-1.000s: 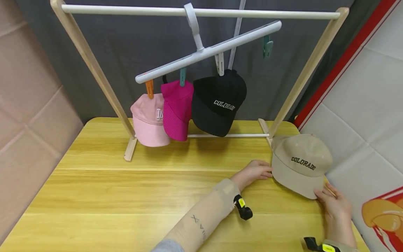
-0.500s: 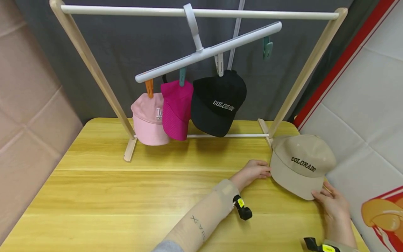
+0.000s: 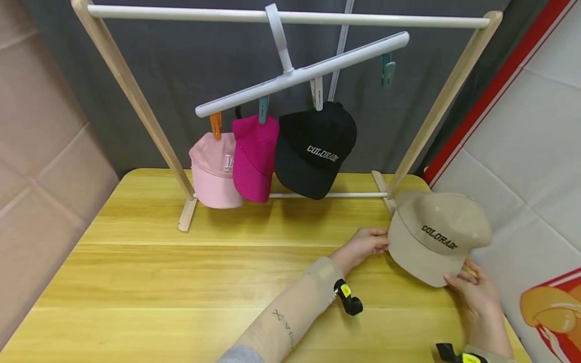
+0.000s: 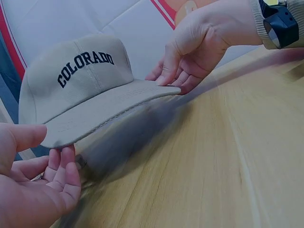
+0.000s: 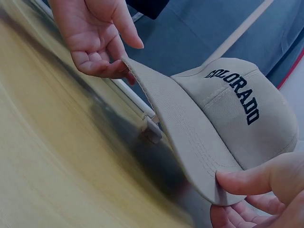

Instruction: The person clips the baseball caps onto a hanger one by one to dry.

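A beige baseball cap (image 3: 447,227) with COLORADO on its front is at the right, raised over the wooden table with a shadow beneath its brim. My right hand (image 3: 478,292) pinches one side of the brim, thumb on top and fingers below. At the brim's other side is my left hand (image 3: 363,247). In the left wrist view, the left hand's fingers (image 4: 61,166) curl under the brim edge; in the right wrist view, its thumb (image 5: 128,28) stands a little off the brim (image 5: 175,118). The cap's back is hidden.
A wooden rack with a white bar (image 3: 181,13) carries a tilted white hanger (image 3: 304,73). Clipped to it are a pink cap (image 3: 215,171), a magenta cap (image 3: 256,161) and a black cap (image 3: 315,151). A green clip (image 3: 388,73) hangs free at its right end.
The beige cap has tilted, its crown swinging to the right, while the brim and both hands have shifted slightly left. The hanger and its caps stay nearly still.
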The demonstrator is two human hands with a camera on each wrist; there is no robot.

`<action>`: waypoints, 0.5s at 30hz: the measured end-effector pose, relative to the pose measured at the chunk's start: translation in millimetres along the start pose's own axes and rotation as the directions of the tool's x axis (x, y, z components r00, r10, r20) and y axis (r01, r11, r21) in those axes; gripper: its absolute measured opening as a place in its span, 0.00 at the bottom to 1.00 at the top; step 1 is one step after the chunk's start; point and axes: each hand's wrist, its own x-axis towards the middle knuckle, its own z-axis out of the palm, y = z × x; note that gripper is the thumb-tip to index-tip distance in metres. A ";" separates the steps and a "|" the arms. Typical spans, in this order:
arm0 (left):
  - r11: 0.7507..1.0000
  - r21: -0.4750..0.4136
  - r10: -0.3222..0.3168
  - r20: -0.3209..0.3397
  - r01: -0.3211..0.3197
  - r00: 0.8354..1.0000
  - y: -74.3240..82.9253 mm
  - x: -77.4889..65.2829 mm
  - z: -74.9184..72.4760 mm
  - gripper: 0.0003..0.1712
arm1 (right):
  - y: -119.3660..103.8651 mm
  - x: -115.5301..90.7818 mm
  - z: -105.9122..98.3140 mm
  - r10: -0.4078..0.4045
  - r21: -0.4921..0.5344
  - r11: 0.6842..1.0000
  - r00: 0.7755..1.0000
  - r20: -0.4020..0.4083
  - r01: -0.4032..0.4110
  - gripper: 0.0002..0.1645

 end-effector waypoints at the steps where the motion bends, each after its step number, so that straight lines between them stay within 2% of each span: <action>1: 1.000 -0.002 -0.002 -0.003 0.002 1.000 0.4 -0.3 -0.1 0.20 | 0.2 -0.8 0.1 -0.016 0.001 1.000 1.000 0.010 0.016 0.61; 5: 1.000 0.000 -0.006 -0.008 0.006 1.000 1.9 -0.8 -0.2 0.19 | 0.1 -3.8 0.6 -0.061 0.015 0.998 0.997 0.049 0.060 0.60; 11: 1.000 0.005 -0.009 -0.019 0.009 1.000 2.0 0.3 -1.7 0.13 | -2.5 -6.9 5.1 -0.077 0.088 0.994 0.994 0.078 0.071 0.60; 15: 1.000 0.000 -0.005 -0.004 0.005 1.000 2.5 0.3 -5.1 0.12 | -3.7 -8.2 8.1 -0.100 0.094 0.991 0.990 0.100 0.091 0.58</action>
